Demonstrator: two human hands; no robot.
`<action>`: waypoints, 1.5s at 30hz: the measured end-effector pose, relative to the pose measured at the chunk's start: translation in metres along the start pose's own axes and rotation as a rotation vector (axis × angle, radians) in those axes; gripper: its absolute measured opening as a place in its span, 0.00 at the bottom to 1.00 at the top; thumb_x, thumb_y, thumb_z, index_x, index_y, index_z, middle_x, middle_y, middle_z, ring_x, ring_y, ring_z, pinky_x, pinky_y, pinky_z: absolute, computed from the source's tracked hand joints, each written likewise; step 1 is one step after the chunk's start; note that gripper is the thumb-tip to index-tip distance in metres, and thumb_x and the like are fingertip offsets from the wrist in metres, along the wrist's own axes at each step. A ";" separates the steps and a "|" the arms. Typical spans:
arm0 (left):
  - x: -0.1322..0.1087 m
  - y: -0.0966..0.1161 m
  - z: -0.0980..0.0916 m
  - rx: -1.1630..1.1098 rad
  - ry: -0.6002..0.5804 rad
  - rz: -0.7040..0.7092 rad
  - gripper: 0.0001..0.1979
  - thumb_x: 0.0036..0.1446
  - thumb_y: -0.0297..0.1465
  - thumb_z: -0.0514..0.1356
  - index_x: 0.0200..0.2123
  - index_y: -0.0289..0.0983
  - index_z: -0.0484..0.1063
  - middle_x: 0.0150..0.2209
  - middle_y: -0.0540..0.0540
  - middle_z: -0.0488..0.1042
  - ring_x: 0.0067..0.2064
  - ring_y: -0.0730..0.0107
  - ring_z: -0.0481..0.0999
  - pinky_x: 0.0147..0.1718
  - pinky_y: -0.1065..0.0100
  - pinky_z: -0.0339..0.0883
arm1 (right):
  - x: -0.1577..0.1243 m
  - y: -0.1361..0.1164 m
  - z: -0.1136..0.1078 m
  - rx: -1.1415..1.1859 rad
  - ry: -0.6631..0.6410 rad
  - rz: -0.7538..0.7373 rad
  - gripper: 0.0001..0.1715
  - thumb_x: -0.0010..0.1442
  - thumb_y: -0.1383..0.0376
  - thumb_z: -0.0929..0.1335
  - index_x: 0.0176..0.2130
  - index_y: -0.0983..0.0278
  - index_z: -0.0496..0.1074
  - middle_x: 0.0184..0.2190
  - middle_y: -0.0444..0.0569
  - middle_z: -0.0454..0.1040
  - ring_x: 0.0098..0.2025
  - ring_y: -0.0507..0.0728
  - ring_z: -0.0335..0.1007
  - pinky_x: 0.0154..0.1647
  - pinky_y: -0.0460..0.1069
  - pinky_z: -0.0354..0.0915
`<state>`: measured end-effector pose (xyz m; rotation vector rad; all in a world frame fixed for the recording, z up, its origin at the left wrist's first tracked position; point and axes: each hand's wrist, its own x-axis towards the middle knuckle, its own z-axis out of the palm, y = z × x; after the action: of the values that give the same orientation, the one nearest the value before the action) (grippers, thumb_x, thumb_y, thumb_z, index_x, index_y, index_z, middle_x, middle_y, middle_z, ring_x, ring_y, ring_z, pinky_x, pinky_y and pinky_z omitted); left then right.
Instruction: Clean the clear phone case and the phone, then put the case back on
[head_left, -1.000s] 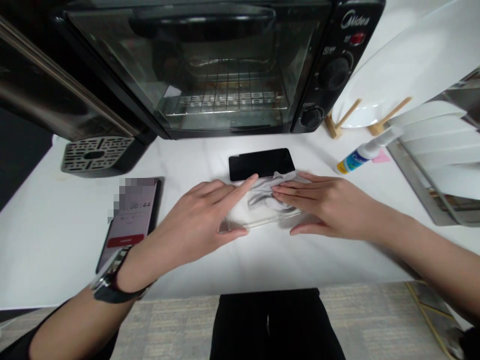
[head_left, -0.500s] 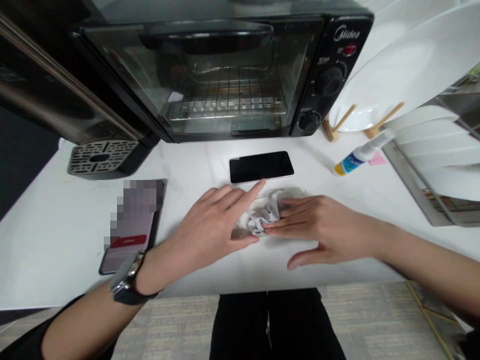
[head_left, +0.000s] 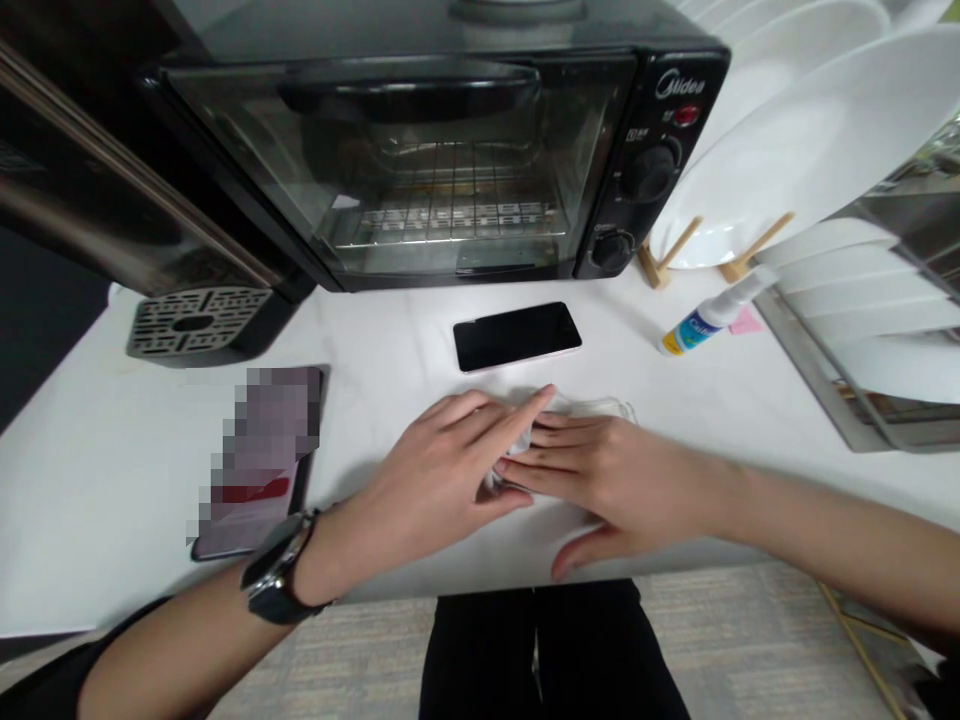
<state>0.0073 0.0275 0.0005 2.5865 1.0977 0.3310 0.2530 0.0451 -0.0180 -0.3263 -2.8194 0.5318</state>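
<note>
My left hand [head_left: 450, 455], with a watch on its wrist, rests on the counter with its index finger stretched out and its thumb apart. Its fingers overlap the tips of my right hand [head_left: 611, 465], which lies flat, palm down, its thumb spread away. Beneath both hands is a crumpled whitish cloth or tissue [head_left: 519, 442], mostly covered. A thin, see-through edge [head_left: 600, 405] of some clear item curves out behind my right fingers; its kind is hidden. Just beyond lies a black-screened phone [head_left: 517, 337], touched by neither hand.
A second phone [head_left: 262, 460], partly pixelated, lies at left. A toaster oven [head_left: 450, 215] stands at the back beside a black machine with a drip tray [head_left: 196, 322]. To the right are a spray bottle [head_left: 701, 322], a pink paper [head_left: 745, 321], and white plates [head_left: 817, 120] in racks.
My right hand has slid left and toward me over the cloth, now covering most of it. My left hand has shifted slightly right, its fingers now overlapping the right fingertips.
</note>
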 end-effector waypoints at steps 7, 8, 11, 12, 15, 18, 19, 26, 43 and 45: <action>-0.004 -0.017 -0.016 0.170 -0.042 -0.088 0.49 0.64 0.45 0.66 0.77 0.39 0.42 0.61 0.40 0.73 0.57 0.53 0.71 0.58 0.55 0.64 | -0.019 0.018 -0.034 0.004 -0.002 0.115 0.26 0.72 0.51 0.68 0.61 0.63 0.74 0.56 0.51 0.81 0.56 0.59 0.80 0.69 0.59 0.65; -0.005 -0.020 -0.019 0.195 -0.042 -0.109 0.48 0.64 0.45 0.65 0.77 0.39 0.42 0.61 0.40 0.73 0.58 0.52 0.71 0.57 0.55 0.64 | -0.022 0.022 -0.039 -0.046 0.020 0.143 0.24 0.72 0.52 0.67 0.59 0.63 0.76 0.55 0.50 0.82 0.55 0.60 0.80 0.68 0.60 0.67; -0.006 -0.023 -0.024 0.201 -0.039 -0.129 0.48 0.65 0.43 0.65 0.77 0.37 0.42 0.61 0.39 0.73 0.58 0.52 0.71 0.58 0.55 0.63 | -0.025 0.030 -0.044 -0.189 0.072 0.191 0.24 0.73 0.52 0.66 0.56 0.66 0.77 0.53 0.52 0.82 0.54 0.63 0.81 0.65 0.62 0.69; -0.005 -0.022 -0.023 0.175 -0.039 -0.112 0.48 0.65 0.43 0.65 0.77 0.38 0.42 0.62 0.39 0.73 0.58 0.53 0.71 0.59 0.56 0.63 | -0.024 0.030 -0.041 -0.216 0.077 0.194 0.27 0.73 0.51 0.66 0.58 0.67 0.76 0.55 0.53 0.81 0.56 0.64 0.80 0.64 0.62 0.70; -0.003 -0.013 -0.015 0.086 -0.022 -0.062 0.47 0.64 0.41 0.67 0.76 0.40 0.44 0.60 0.41 0.74 0.57 0.57 0.71 0.59 0.59 0.64 | -0.015 0.023 -0.024 -0.210 0.061 0.176 0.37 0.71 0.48 0.67 0.66 0.70 0.68 0.63 0.59 0.74 0.63 0.66 0.74 0.67 0.62 0.67; -0.001 -0.005 -0.005 0.036 0.001 -0.033 0.48 0.61 0.44 0.69 0.75 0.40 0.48 0.56 0.41 0.75 0.55 0.56 0.72 0.57 0.57 0.66 | -0.004 0.013 -0.007 -0.076 0.017 0.062 0.47 0.68 0.44 0.68 0.71 0.72 0.60 0.68 0.61 0.67 0.70 0.65 0.64 0.74 0.61 0.57; -0.001 -0.003 -0.002 0.028 0.007 -0.018 0.48 0.60 0.45 0.69 0.75 0.40 0.48 0.55 0.41 0.75 0.54 0.56 0.72 0.56 0.57 0.67 | -0.001 0.010 -0.004 -0.023 0.002 0.020 0.49 0.67 0.43 0.69 0.71 0.72 0.59 0.68 0.60 0.66 0.72 0.65 0.62 0.76 0.61 0.53; -0.003 -0.012 -0.007 0.131 -0.004 -0.056 0.50 0.61 0.45 0.68 0.76 0.40 0.44 0.60 0.40 0.73 0.57 0.54 0.70 0.58 0.56 0.64 | -0.011 0.016 -0.025 0.130 0.007 0.042 0.27 0.70 0.52 0.70 0.60 0.64 0.74 0.61 0.50 0.77 0.64 0.56 0.72 0.72 0.54 0.60; -0.002 -0.007 -0.004 0.067 -0.014 -0.049 0.52 0.58 0.44 0.71 0.76 0.42 0.45 0.56 0.42 0.75 0.54 0.55 0.72 0.56 0.56 0.65 | -0.004 0.004 -0.011 0.098 -0.005 -0.017 0.33 0.70 0.50 0.69 0.64 0.66 0.69 0.65 0.52 0.73 0.67 0.58 0.69 0.78 0.57 0.49; -0.004 -0.014 -0.008 0.115 -0.019 -0.074 0.53 0.59 0.45 0.70 0.76 0.42 0.43 0.58 0.42 0.75 0.56 0.54 0.71 0.57 0.55 0.64 | -0.011 0.011 -0.022 0.106 0.016 0.034 0.26 0.71 0.51 0.69 0.61 0.63 0.73 0.61 0.48 0.76 0.64 0.55 0.73 0.75 0.55 0.56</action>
<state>-0.0072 0.0356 0.0021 2.6340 1.2358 0.2316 0.2713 0.0588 -0.0045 -0.3564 -2.7622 0.6794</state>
